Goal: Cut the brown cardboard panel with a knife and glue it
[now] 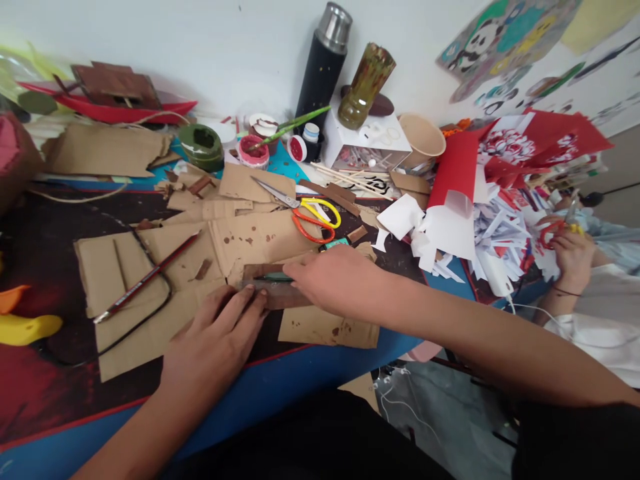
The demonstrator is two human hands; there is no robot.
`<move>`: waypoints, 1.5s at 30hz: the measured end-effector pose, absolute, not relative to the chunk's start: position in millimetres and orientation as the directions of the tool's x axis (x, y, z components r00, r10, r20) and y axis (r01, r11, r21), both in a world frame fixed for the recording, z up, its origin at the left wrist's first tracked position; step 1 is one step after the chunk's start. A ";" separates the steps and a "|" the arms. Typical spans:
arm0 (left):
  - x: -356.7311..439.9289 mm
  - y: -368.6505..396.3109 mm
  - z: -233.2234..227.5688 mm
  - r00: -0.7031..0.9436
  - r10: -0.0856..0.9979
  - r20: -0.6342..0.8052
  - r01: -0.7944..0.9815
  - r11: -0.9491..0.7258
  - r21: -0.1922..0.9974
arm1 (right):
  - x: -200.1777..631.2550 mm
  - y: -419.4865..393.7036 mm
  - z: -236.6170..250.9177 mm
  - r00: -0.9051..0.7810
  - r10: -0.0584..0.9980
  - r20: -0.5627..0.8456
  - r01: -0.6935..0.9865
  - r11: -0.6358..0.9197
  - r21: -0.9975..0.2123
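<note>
My left hand (215, 340) lies flat with its fingertips pressed on the left end of a brown-painted cardboard strip (280, 300) near the table's front edge. My right hand (333, 280) is closed around a thin green-handled tool, a craft knife by its look (273, 277), held along the strip's top edge. The strip rests on plain cardboard pieces (325, 328). A red and black pencil (145, 280) lies on more cardboard to the left.
Scissors with yellow and orange handles (307, 213), paint pots (253, 150), a green cup (203, 143), a black flask (323, 63) and a painted bottle (365, 83) crowd the back. Red and white cut paper (480, 200) is piled at right, where another person's hand (573, 257) works.
</note>
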State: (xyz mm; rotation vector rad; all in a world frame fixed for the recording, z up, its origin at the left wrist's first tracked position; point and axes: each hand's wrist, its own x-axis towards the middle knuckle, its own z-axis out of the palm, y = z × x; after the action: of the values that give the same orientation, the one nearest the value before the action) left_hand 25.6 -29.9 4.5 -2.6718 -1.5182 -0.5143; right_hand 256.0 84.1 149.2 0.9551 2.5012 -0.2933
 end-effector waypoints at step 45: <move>25.9 -27.7 8.6 0.521 0.774 0.361 0.815 -0.576 0.060 | 255.1 82.7 163.3 -0.664 0.561 -0.494 0.635 0.772 0.022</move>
State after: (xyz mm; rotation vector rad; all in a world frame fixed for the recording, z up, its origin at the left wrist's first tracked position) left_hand 25.9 -27.7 8.6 -2.6363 -1.3835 -0.5352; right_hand 255.1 82.7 163.3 0.8987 2.4824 -0.2077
